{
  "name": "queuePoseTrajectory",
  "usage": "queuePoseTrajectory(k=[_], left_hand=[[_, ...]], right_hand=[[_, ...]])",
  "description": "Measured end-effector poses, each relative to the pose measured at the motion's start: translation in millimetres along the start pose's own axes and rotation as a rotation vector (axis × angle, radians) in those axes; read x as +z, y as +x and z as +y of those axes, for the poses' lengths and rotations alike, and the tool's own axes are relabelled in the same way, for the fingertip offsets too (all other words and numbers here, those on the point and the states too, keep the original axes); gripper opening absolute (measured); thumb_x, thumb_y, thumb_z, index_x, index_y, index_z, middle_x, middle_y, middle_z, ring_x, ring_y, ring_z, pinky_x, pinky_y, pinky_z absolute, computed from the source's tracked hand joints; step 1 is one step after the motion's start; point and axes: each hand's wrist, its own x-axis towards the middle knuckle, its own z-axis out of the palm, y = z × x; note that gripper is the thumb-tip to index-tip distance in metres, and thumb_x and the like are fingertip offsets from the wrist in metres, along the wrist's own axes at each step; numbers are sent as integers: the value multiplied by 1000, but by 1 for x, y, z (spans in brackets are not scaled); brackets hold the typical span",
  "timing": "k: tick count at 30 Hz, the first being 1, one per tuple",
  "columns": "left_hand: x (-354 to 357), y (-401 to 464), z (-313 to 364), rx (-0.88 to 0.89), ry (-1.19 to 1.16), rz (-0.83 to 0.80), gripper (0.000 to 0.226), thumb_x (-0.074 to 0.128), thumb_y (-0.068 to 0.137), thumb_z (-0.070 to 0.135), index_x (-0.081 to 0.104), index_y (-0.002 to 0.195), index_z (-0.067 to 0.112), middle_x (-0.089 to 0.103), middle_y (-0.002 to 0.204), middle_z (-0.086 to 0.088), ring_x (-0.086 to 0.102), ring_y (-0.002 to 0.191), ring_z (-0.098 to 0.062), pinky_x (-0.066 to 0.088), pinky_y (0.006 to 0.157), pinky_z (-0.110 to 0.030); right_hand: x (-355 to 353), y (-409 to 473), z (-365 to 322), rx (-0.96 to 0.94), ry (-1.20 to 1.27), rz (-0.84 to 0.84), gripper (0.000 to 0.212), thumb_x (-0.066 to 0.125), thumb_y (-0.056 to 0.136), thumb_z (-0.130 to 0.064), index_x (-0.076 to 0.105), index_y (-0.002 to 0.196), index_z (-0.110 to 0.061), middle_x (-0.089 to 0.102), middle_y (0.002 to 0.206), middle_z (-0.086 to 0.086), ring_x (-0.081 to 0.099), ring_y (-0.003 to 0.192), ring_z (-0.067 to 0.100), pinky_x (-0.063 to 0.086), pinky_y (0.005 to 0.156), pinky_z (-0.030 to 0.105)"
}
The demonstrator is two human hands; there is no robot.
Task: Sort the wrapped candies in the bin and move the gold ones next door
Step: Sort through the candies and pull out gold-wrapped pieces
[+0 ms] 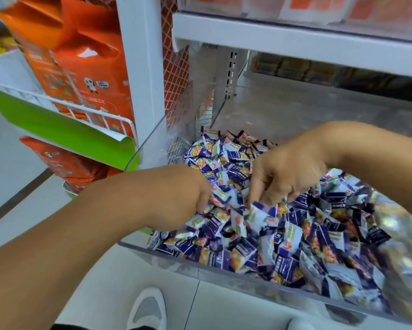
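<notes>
Bin (pixel 166 254): clear plastic, on the shelf, heaped with purple-and-white wrapped candies (pixel 283 239).
Left hand (pixel 188 191): buried in the heap, fingers hidden, grip unclear.
Right hand (pixel 285 172): fingers curled, pinching one wrapper (pixel 259 207).

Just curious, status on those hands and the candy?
Both hands dug into the purple-and-white candies. Right fingertips pinching one wrapper. No gold ones spotted.
</notes>
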Motion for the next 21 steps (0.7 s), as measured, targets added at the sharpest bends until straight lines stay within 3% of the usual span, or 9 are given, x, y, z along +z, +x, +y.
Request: queuePoseTrajectory(k=[3, 6, 8, 10, 11, 15, 17, 19, 21], left_hand=[[-2, -6, -1, 35, 28, 253, 34, 46, 91, -2, 51, 121, 12, 59, 100, -10, 53, 80, -21, 44, 67, -32], [-1, -1, 9, 71, 72, 224, 66, 45, 92, -3, 34, 149, 29, 50, 142, -6, 52, 122, -27, 46, 96, -40], [0, -1, 14, 108, 123, 89, 70, 44, 92, -4, 35, 151, 34, 43, 152, -4, 45, 132, -24, 43, 100, -31], [-4, -1, 12, 128, 115, 60, 67, 43, 92, -6, 45, 146, 33, 47, 150, -1, 49, 127, -19, 39, 90, -22], [-5, -1, 11, 130, 117, 37, 64, 43, 92, -7, 51, 143, 32, 51, 147, 2, 51, 121, -15, 37, 86, -20], [-6, -4, 8, 122, 60, 91, 48, 44, 96, 0, 68, 123, 31, 62, 121, 10, 56, 82, 0, 35, 63, -3], [-4, 2, 7, 99, 19, 195, 38, 47, 95, 1, 76, 105, 25, 64, 98, 8, 50, 66, 1, 37, 56, -8], [0, 9, 9, 59, 27, 290, 29, 47, 94, 2, 71, 104, 16, 62, 91, 1, 55, 71, -14, 48, 64, -26], [3, 18, 10, 38, -17, 394, 18, 50, 96, 9, 62, 108, 18, 61, 91, -1, 59, 81, -22, 53, 73, -39]], right_hand=[[-10, -4, -4, -125, -37, 329, 20, 66, 95, -12, 76, 112, -17, 63, 59, -15, 48, 45, -1, 39, 50, 13], [-19, 7, -5, -155, -216, 748, 28, 64, 96, -17, 70, 124, -18, 49, 66, -29, 49, 53, -17, 33, 56, 3], [-17, 19, -3, -85, -346, 686, 40, 64, 96, -20, 61, 136, -22, 59, 86, -21, 49, 63, -9, 31, 64, 8], [-17, 26, 2, -23, -400, 608, 44, 64, 96, -22, 58, 139, -25, 67, 117, -10, 48, 82, 1, 31, 75, 14], [-18, 23, 3, -28, -391, 609, 40, 65, 96, -22, 61, 136, -26, 67, 118, -12, 49, 83, 1, 31, 75, 14], [-16, 17, -2, -131, -311, 612, 14, 76, 87, -24, 77, 101, -22, 65, 72, -19, 57, 61, -1, 42, 60, 17], [-4, 23, -10, -92, -341, 518, 7, 77, 86, -26, 77, 91, -21, 66, 60, -15, 60, 51, 2, 52, 62, 19], [2, 29, -11, -16, -361, 507, 7, 76, 87, -29, 75, 89, -22, 61, 50, -14, 56, 40, 1, 57, 60, 27], [-1, 28, -12, 51, -434, 521, 23, 79, 84, -33, 76, 104, -25, 60, 64, -18, 56, 53, 1, 51, 62, 23]])
